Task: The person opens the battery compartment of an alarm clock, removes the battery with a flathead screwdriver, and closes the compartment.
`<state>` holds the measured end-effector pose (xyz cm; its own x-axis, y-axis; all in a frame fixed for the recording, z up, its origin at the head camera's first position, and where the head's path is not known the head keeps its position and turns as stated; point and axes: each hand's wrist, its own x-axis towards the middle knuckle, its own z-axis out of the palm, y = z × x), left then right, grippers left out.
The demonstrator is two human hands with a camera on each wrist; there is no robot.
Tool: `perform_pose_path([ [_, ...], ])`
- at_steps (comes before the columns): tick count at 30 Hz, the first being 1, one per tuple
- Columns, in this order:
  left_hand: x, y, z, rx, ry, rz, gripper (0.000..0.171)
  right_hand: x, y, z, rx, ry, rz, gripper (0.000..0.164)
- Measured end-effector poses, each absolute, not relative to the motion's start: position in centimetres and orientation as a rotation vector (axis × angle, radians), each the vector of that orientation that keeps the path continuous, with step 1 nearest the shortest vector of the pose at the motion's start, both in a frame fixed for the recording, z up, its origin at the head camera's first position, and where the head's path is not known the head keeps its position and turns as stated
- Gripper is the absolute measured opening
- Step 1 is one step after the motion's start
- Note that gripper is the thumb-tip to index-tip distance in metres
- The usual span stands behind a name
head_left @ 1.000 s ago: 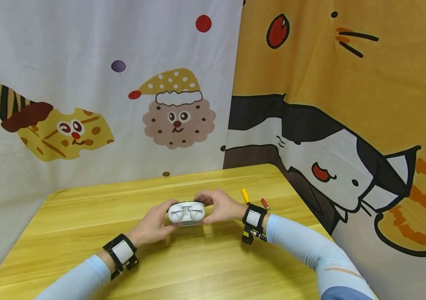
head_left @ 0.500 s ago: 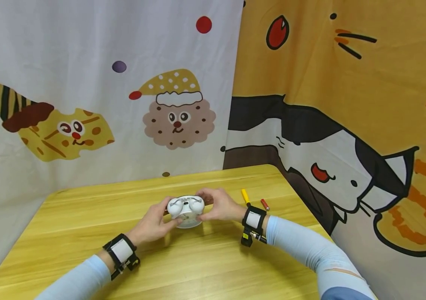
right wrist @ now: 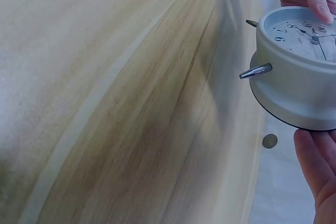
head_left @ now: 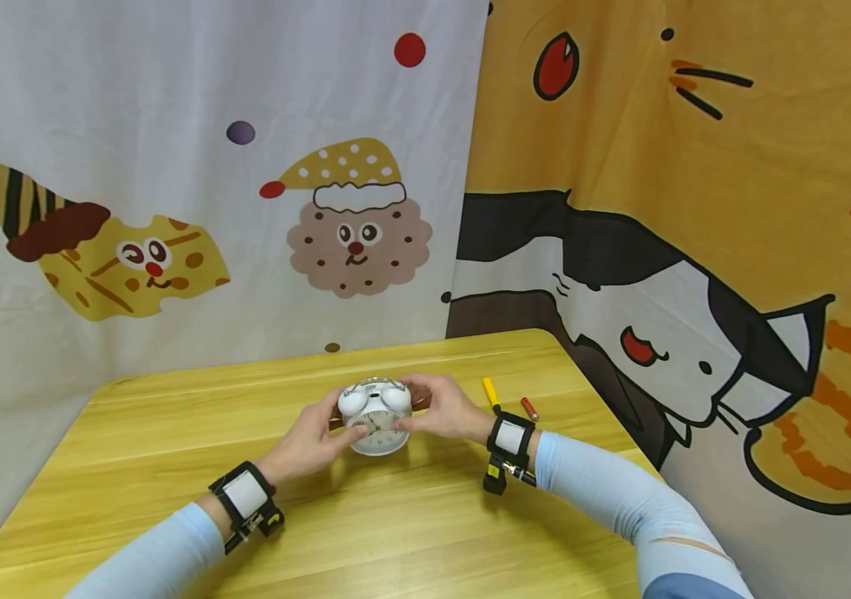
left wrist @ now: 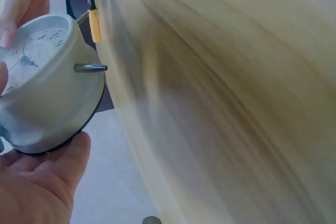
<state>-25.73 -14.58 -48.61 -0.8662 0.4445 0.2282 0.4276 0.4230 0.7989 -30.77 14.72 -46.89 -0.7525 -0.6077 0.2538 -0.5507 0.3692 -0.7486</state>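
Note:
A white twin-bell alarm clock (head_left: 380, 443) is held between both hands near the middle of the table, its dial facing the person and its bells on top. My left hand (head_left: 313, 437) grips its left side, thumb over the front and fingers behind. From the other side my right hand (head_left: 446, 406) grips it the same way, thumb at the dial's edge. In the right wrist view the clock's side (right wrist: 294, 85) shows two short metal feet, and fingers (right wrist: 315, 161) press against its back. The left wrist view shows the clock body (left wrist: 50, 103) with one metal foot sticking out.
On the wooden table (head_left: 320, 532), right of the hands, lie a yellow-handled screwdriver (head_left: 490, 389) and a red battery (head_left: 529, 408). Cartoon-printed curtains (head_left: 193, 100) hang behind the table and along its right side.
The clock has tilted upright in both hands: first its top with the bells faced the camera, now its dial shows below them. Both hands have kept hold of it.

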Motion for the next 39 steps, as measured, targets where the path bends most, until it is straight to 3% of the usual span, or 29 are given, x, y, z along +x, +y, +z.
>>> perform_pose_path([
  [17,-25.5,-14.1,-47.8,0.603,2.616,1.489,0.063,-30.6,14.8,-47.2,-0.891,2.533,-1.429,0.049],
  [24,-25.4,-13.9,-47.7,0.518,2.639,1.475,0.055,-30.2,14.6,-47.1,-0.808,2.489,-1.456,0.047],
  [39,-25.3,-13.4,-47.1,0.375,2.622,1.526,0.054,-29.9,14.1,-46.9,-0.549,2.456,-1.566,0.048],
])
